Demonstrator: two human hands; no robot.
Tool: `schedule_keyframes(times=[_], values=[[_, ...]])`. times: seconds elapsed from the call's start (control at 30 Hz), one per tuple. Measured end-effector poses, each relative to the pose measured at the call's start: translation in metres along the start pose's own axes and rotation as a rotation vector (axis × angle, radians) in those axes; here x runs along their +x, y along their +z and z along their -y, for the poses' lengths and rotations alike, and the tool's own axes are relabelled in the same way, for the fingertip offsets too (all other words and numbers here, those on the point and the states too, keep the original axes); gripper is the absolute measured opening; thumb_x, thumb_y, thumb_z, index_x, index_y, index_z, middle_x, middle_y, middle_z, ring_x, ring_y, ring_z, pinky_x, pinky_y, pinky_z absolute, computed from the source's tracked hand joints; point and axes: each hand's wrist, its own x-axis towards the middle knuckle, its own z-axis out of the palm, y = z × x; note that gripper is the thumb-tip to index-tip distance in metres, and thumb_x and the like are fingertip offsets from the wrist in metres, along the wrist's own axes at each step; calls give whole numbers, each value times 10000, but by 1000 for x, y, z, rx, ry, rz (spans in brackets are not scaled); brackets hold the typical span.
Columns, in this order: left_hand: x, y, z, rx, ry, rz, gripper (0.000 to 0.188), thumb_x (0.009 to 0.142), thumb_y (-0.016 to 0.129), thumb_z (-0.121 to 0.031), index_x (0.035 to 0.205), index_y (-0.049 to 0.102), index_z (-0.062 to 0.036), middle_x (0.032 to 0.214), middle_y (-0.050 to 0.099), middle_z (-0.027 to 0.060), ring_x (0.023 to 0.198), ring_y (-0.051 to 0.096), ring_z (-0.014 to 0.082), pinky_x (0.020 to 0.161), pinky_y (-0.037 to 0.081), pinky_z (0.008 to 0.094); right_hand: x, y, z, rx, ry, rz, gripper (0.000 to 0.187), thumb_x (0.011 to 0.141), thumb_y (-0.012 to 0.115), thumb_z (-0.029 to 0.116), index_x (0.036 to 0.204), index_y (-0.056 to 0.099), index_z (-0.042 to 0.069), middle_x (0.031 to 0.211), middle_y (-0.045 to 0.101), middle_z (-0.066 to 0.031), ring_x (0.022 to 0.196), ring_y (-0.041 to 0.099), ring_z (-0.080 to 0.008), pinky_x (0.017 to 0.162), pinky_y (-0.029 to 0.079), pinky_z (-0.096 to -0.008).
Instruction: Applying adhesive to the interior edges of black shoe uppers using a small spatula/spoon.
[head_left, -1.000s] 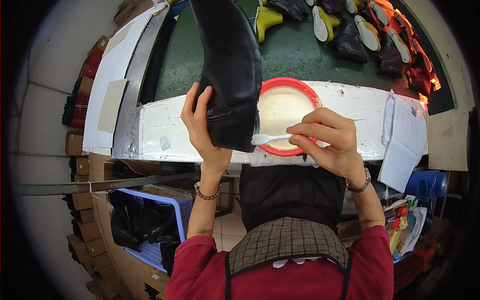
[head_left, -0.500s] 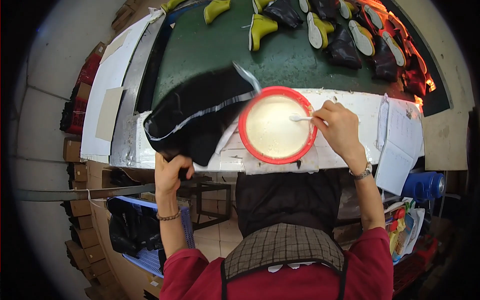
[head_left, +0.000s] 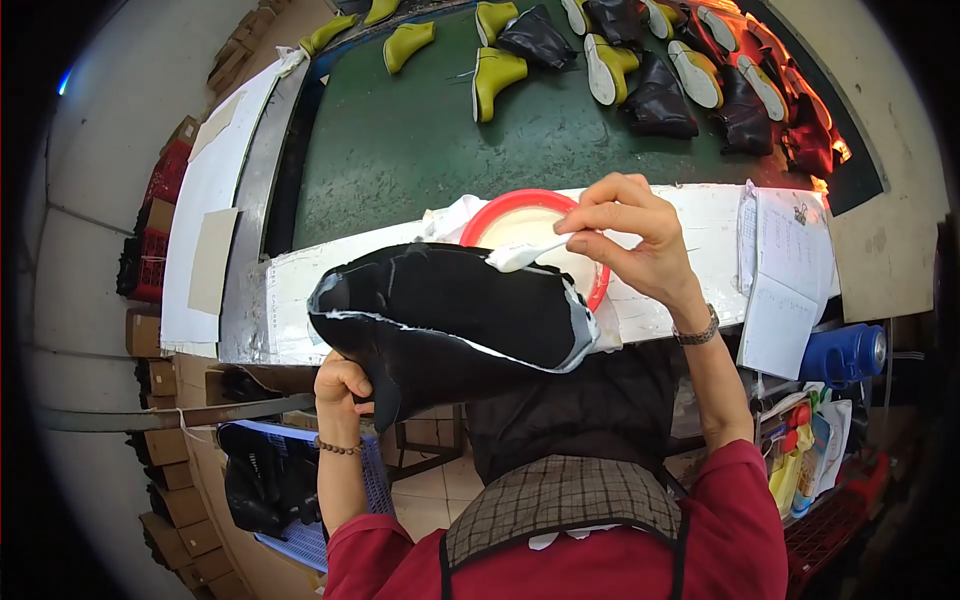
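My left hand (head_left: 343, 384) is closed on a black boot upper (head_left: 450, 310), gripping its lower left part. The upper lies tilted above the table's near edge, with a whitish seam line and a pale rim at its right end. Between thumb and fingers, my right hand (head_left: 638, 238) pinches a small white brush (head_left: 515, 255) whose coated head is at the upper's top edge; whether it touches cannot be made out. Behind them stands a red-rimmed bowl (head_left: 503, 205) of creamy white liquid, partly hidden by the upper and my right hand.
Yellow-green and black boots (head_left: 497, 82) lie on the green surface (head_left: 390, 165) beyond the white table strip (head_left: 295, 300). An open notebook (head_left: 790, 270) rests at the right, above a blue jug (head_left: 845, 355). At lower left, a blue basket (head_left: 375, 470) holds black boots.
The upper has swung right and toward me, now covering part of the bowl. My right hand has brought the brush from over the bowl leftward to the upper.
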Motion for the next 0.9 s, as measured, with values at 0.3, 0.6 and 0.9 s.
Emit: schedule_keyframes(times=[0.3, 0.6, 0.9], values=[[0, -21, 1, -86, 191, 132, 776, 488, 571, 132, 1263, 588, 163, 1133, 679, 355, 607, 677, 380, 301, 355, 324, -45, 2, -5, -16, 177, -13, 165, 784, 843, 83, 943, 805, 97, 885, 692, -5, 865, 595, -160, 838, 420, -310], [0, -28, 6, 44, 205, 78, 815, 440, 527, 151, 1250, 621, 135, 1156, 694, 316, 942, 724, 453, 753, 627, 446, -31, 2, -10, -6, 131, -2, 146, 822, 812, 101, 967, 803, 89, 893, 707, -16, 865, 615, -158, 844, 403, -322], [0, -58, 2, 25, 218, 357, 805, 472, 508, 154, 1273, 589, 140, 1018, 692, 313, 346, 419, 271, 274, 181, 319, -27, 18, -8, 160, 151, -80, 104, 876, 797, 128, 968, 807, 79, 851, 697, -16, 764, 605, -124, 761, 420, -291]])
